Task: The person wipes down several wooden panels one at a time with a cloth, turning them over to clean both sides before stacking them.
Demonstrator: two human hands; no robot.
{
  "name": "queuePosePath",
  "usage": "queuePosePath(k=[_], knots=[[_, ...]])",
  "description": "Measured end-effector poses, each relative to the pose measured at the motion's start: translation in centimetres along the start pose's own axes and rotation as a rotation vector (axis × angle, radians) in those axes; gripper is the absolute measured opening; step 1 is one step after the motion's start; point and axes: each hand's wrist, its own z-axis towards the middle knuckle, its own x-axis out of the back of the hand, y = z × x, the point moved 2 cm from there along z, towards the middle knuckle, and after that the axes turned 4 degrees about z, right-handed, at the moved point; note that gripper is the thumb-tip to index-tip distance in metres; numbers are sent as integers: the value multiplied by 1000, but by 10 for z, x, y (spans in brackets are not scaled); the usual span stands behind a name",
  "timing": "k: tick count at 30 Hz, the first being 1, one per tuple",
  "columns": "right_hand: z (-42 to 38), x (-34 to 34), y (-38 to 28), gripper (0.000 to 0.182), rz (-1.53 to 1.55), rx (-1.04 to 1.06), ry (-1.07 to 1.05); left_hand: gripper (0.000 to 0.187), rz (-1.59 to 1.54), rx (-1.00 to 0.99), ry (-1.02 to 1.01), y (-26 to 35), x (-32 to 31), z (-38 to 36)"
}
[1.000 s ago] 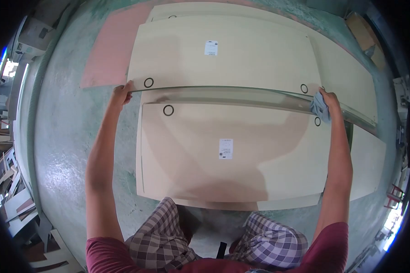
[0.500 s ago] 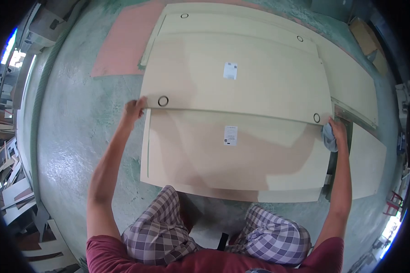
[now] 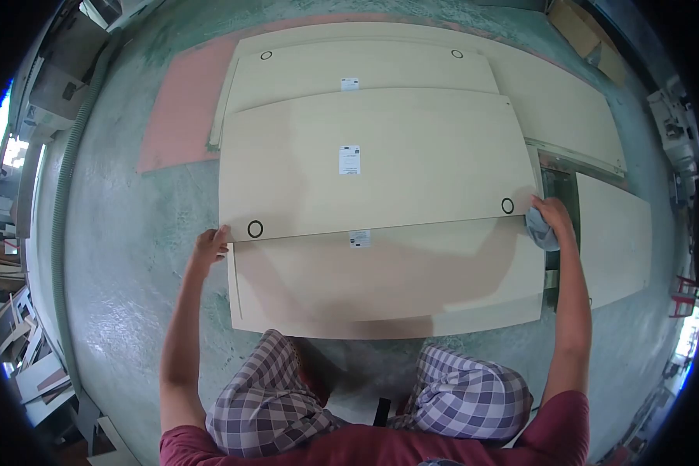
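Observation:
A pale cream panel (image 3: 380,175) with a white label and two black rings near its front corners spans between my hands. My left hand (image 3: 212,246) grips its front left corner, thumb on top. At the front right corner my right hand (image 3: 553,213) pinches the edge, with a grey-blue cloth (image 3: 541,231) bunched in the same hand. Beneath lies a similar lower panel (image 3: 412,272), its label partly covered by the held panel's front edge. Behind, another panel (image 3: 396,66) with black rings shows its far part.
Pink sheeting (image 3: 182,113) lies under the stack at the back left. More panels (image 3: 613,241) lie at the right. A ribbed hose (image 3: 68,186) runs along the left, near a pile of offcuts (image 3: 43,377). A cardboard box (image 3: 586,35) stands at the back right.
The held panel has come toward me with both hands, covering more of the lower panel and baring more of the one behind. The camera view has also shifted.

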Motion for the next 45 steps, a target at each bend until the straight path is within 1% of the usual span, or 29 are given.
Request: queuePosePath(k=[2, 3, 5, 6, 8, 9, 11, 12, 13, 15, 16, 17, 18, 20, 21, 23, 24, 25, 27, 29, 30, 31, 33, 35, 37, 39, 43, 45], knots=[[12, 20, -13, 57, -5, 18, -37, 58, 28, 138, -150, 2, 20, 20], [26, 22, -13, 57, -6, 16, -38, 66, 28, 170, -106, 0, 28, 40], [65, 21, -9, 57, 182, 57, 6, 68, 41, 160, 15, 22, 34, 63], [82, 18, -9, 57, 189, 54, 10, 68, 46, 153, 17, 32, 32, 76], [109, 14, -13, 61, 273, 21, -14, 60, -235, 54, 63, 42, 23, 105], [111, 15, -19, 61, 273, 12, -10, 60, -233, 50, 55, 44, 20, 119], [107, 22, -42, 64, 160, -44, 23, 55, -129, 46, 109, 45, 9, 145], [105, 23, -48, 64, 151, -57, 24, 48, -166, -6, 329, 49, 0, 148], [104, 23, -53, 65, 136, -84, 41, 48, -165, -3, 317, 43, -4, 154], [103, 17, -56, 66, 128, -122, 64, 44, -172, -122, 354, 37, -3, 164], [107, 9, -54, 67, 177, -139, 113, 44, -169, -132, 348, 37, -7, 165], [110, 9, -53, 68, 228, -151, 167, 43, -181, -164, 380, 39, -6, 160], [115, 6, -50, 68, 235, -153, 173, 42, -188, -192, 415, 40, -4, 157], [122, -1, -46, 70, 305, -19, 214, 42, -168, -186, 404, 39, 5, 148], [115, -2, -47, 70, 312, -21, 210, 41, -151, -168, 385, 37, 7, 140], [87, 6, -56, 71, 275, -131, 177, 40, -139, -174, 418, 37, 7, 123], [76, 8, -65, 71, 275, -137, 167, 39, -135, -176, 453, 35, 7, 114], [56, 11, -71, 70, 339, -102, 164, 39, -123, -173, 437, 32, 6, 102], [25, 10, -73, 70, 406, -81, 169, 38, -238, -181, 407, 23, 8, 79], [2, 3, -68, 69, 299, -103, 59, 39, -140, -181, 401, -1, 16, 68], [-10, -4, -62, 68, 297, -91, 45, 40, -77, -191, 416, -13, 18, 60], [-18, -11, -62, 68, 303, -91, 49, 41, -16, -199, 442, -24, 22, 53], [-46, -24, -54, 68, 321, -63, 99, 41, -62, -208, 457, -36, 13, 28], [-66, -34, -46, 65, 322, -101, 109, 41, -34, -187, 451, -38, 4, 3], [-83, -36, -44, 63, 366, -78, 211, 42, -15, -163, 457, -39, -8, -10], [-80, -39, -45, 62, 383, -68, 181, 42, -10, -143, 498, -39, -8, -20], [-79, -46, -37, 62, 374, -109, 145, 43, -60, -153, 462, -51, -12, -16], [-72, -47, -44, 62, 362, -102, 121, 43, -28, -153, 500, -58, -12, -13]])
